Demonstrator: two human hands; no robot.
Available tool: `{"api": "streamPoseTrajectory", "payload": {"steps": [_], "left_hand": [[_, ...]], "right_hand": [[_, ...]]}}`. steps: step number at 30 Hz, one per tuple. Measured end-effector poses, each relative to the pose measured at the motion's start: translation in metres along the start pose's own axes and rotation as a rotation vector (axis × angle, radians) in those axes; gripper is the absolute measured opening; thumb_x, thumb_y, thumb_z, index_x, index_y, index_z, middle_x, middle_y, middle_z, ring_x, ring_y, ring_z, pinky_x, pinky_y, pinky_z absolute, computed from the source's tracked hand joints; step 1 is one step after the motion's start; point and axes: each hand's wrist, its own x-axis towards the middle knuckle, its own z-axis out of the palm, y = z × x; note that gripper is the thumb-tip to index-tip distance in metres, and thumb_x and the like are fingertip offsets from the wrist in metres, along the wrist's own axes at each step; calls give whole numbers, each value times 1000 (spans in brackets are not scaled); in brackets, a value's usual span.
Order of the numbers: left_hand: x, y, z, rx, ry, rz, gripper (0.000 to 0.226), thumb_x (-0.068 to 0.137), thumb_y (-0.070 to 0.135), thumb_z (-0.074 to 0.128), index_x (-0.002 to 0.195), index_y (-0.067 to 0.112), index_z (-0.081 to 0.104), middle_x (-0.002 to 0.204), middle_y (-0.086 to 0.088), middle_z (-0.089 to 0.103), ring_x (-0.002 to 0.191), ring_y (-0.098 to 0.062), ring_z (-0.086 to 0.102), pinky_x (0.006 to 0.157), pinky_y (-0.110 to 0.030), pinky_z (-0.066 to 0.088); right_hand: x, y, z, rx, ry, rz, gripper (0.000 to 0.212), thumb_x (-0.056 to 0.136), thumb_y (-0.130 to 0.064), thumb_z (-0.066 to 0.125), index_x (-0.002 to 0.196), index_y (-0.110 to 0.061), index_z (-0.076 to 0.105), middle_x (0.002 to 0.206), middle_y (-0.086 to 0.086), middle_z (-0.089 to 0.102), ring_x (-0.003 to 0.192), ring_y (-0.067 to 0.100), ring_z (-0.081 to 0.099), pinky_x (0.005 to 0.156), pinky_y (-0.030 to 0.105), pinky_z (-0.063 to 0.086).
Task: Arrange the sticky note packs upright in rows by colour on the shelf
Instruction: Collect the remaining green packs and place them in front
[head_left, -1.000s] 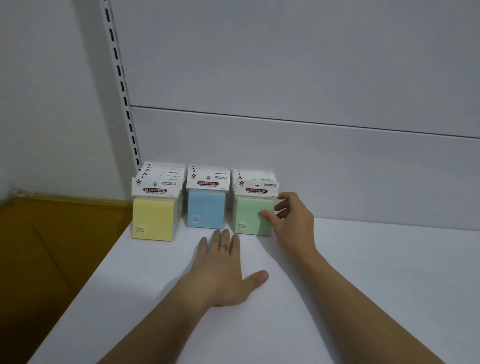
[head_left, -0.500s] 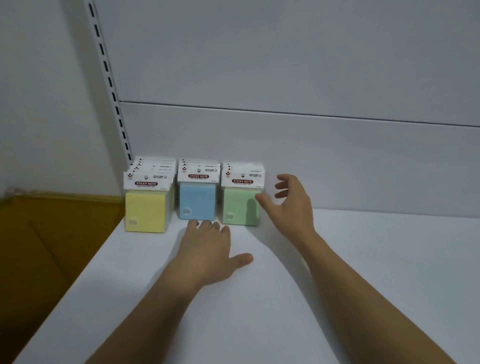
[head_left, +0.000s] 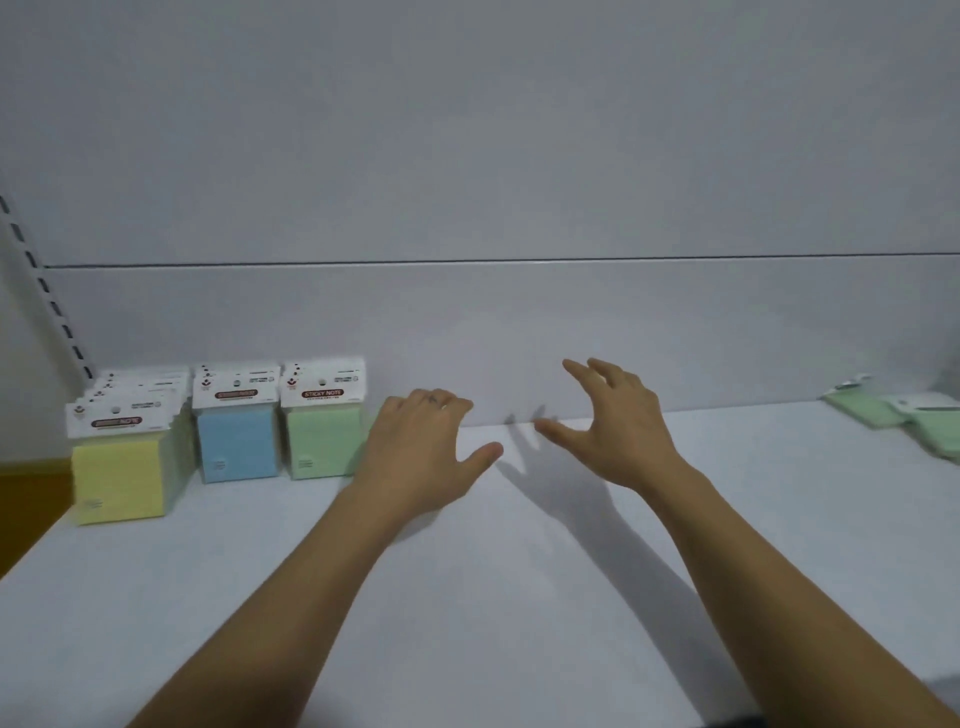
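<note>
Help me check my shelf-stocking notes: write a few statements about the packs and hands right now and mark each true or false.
1. Three rows of packs stand upright at the left: yellow row, blue row, green row. True.
2. The right hand is gripping a green pack. False: it is open, fingers spread, holding nothing.
3. The left hand lies just right of the green row, empty. True.
4. The loose green packs at the far right stand upright. False: they lie flat on the shelf.
5. The blue row stands between the yellow and green rows. True.
6. A pink row stands beside the green one. False: no pink packs are in view.
</note>
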Motion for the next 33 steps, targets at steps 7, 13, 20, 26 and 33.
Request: {"api": "streamPoseTrajectory", "payload": {"steps": [7,13,20,26,33], "left_hand": [[52,119,13,-112,-40,128,62,89,61,41,140,26,41,144,4,44,134,-17,36,109,-35,24],[84,224,43,-162,-116,252,59,90,58,41,139,25,40,144,3,44,133,-17,36,109,-36,25],[124,337,80,-213,-235,347,57,90,54,45,140,26,39,144,1,44,133,-19,38,108,-38,28],[155,426,108,-276,-308,392,59,89,49,51,141,26,38,145,-1,41,130,-21,41,104,-40,37],[195,487,136,-364,-247,415,63,87,45,57,142,22,37,148,-3,36,133,-21,36,102,-39,40]], "right_hand": [[-27,106,-53,-44,40,143,74,84,-62,54,147,-31,28,155,2,26,141,22,24,115,40,19],[-56,210,-92,-97,61,328,70,86,-59,53,145,-29,32,154,3,28,141,22,25,113,42,21],[-93,330,-125,-156,48,578,66,88,-58,49,143,-25,36,151,6,33,136,29,32,106,45,30],[-95,403,-139,-123,163,674,57,90,-46,51,140,-20,41,146,10,37,130,31,36,102,43,32],[-88,450,-126,-42,285,715,55,91,-41,51,139,-16,41,143,9,39,130,27,35,105,41,30]]}}
